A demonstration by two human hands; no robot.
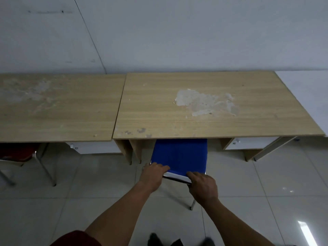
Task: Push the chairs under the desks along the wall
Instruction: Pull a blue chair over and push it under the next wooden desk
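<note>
A blue chair (179, 155) stands at the right wooden desk (204, 107), its seat reaching under the desk's front edge. My left hand (153, 174) grips the top of the chair's back at its left end. My right hand (204, 186) grips the same top edge at its right end. One chrome chair leg (192, 205) shows below my right wrist. A red chair (16, 153) sits partly under the left wooden desk (56, 107), with its chrome legs out on the floor.
Both desks stand side by side against a white wall (177, 32). White drawer units (248, 143) hang under the desks. The floor (88, 201) is pale glossy tile. My shoes (156, 240) show at the bottom edge.
</note>
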